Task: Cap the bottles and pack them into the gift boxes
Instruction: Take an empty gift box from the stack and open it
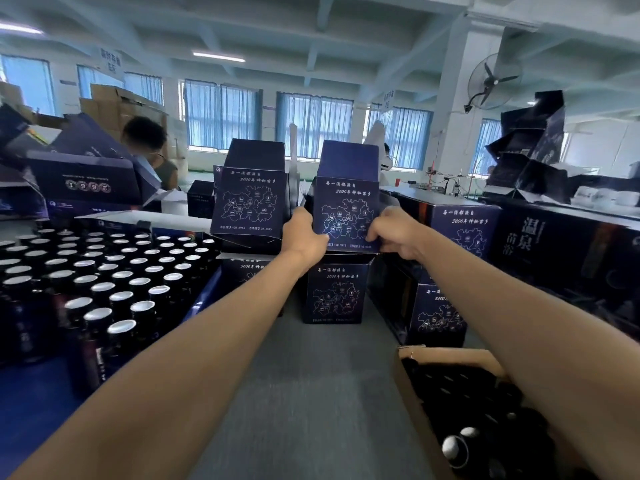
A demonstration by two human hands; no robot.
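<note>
A dark blue gift box [346,206] with a white map print and its top flap raised stands on top of another such box [334,294]. My left hand [304,237] grips its lower left edge and my right hand [394,233] grips its lower right edge, both arms stretched forward. Several dark bottles with silver foil tops [114,271] fill the left of the table. A brown carton of black caps [485,410] sits at the lower right, partly under my right arm.
A second open gift box [251,199] stands to the left on another box. More printed boxes [460,233] are stacked to the right, and folded-open boxes [86,174] pile up at far left. A person [152,147] works behind them. The grey table [311,393] runs between my arms.
</note>
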